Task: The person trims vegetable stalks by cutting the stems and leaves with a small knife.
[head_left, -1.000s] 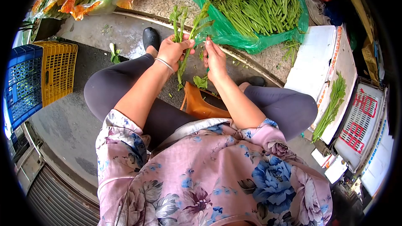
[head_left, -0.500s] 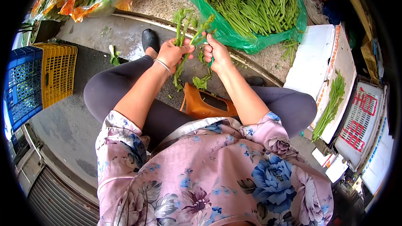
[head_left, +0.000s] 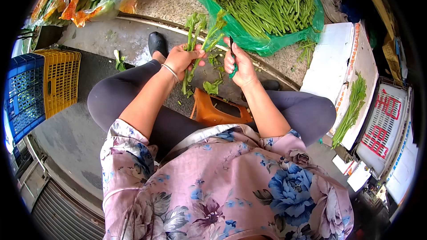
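A: In the head view, what is hard for you to make out?

B: Begin at your right hand. Its fingers curl around a knife, so you see only bits of the green handle, and the dark blade shows as a thin upright strip. Your right shoe is partly covered by your forearm. The orange plastic piece between your knees runs out of sight behind your leg and shirt.

A: Anything cut off?

B: Yes, the top edge crops your big heap of greens in its green bag, and the dark rim clips the blue crate.

A: And what does your left hand have?

B: It pinches a few green stems between thumb and fingers, in front of you, just left of the blade and apart from it. Your grip hides their middles, so you cannot count them surely.

A: How do they look?

B: Slender and bright green, with ragged leafy tips spreading apart above your fingers and the lower ends slanting down below your hand.
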`<state>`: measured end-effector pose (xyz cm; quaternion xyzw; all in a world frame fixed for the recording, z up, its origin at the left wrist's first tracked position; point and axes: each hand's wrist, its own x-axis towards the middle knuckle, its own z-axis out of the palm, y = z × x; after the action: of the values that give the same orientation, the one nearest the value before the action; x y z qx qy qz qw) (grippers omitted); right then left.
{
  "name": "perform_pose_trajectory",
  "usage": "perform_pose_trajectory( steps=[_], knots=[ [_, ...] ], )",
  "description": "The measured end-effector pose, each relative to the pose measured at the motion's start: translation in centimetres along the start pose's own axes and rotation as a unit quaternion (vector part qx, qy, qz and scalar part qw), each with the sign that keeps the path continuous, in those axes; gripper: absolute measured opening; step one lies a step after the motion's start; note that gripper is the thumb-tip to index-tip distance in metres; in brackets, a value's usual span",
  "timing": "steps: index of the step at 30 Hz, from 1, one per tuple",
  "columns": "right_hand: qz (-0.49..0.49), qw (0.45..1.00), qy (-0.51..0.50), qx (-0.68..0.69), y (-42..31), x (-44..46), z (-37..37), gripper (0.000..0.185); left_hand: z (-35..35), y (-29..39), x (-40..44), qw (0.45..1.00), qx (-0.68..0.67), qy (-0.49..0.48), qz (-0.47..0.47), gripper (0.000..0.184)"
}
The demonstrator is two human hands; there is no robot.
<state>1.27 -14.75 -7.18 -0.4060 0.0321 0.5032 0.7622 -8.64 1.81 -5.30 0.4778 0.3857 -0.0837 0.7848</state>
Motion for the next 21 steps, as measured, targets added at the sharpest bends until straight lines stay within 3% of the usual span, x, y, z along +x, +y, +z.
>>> perform_pose_trajectory(
  steps=[4, 9, 14, 17, 21],
  knots=[
    [-0.022, 0.989, 0.042, -0.138, -0.7, 0.7, 1.5, 0.039, 0.1, -0.2, 0.1, 1.000, 0.007, -0.015, 0.004, 0.015],
    [-0.034, 0.980, 0.066, -0.183, -0.1, 1.2, 1.8, 0.042, 0.1, -0.4, 0.2, 0.999, 0.040, -0.004, 0.011, 0.018],
    [-0.096, 0.963, 0.156, -0.196, 1.0, 1.4, 1.8, 0.036, 0.1, -0.2, 0.2, 0.999, 0.039, -0.010, 0.010, 0.019],
    [-0.144, 0.951, 0.161, -0.221, 2.5, 1.7, 0.6, 0.037, 0.1, -0.3, 0.2, 0.998, 0.062, -0.008, 0.002, 0.022],
    [-0.056, 0.966, 0.218, -0.128, 3.1, 0.7, 1.6, 0.037, 0.4, -0.7, 0.3, 0.996, 0.087, 0.009, 0.006, 0.022]
  ],
)
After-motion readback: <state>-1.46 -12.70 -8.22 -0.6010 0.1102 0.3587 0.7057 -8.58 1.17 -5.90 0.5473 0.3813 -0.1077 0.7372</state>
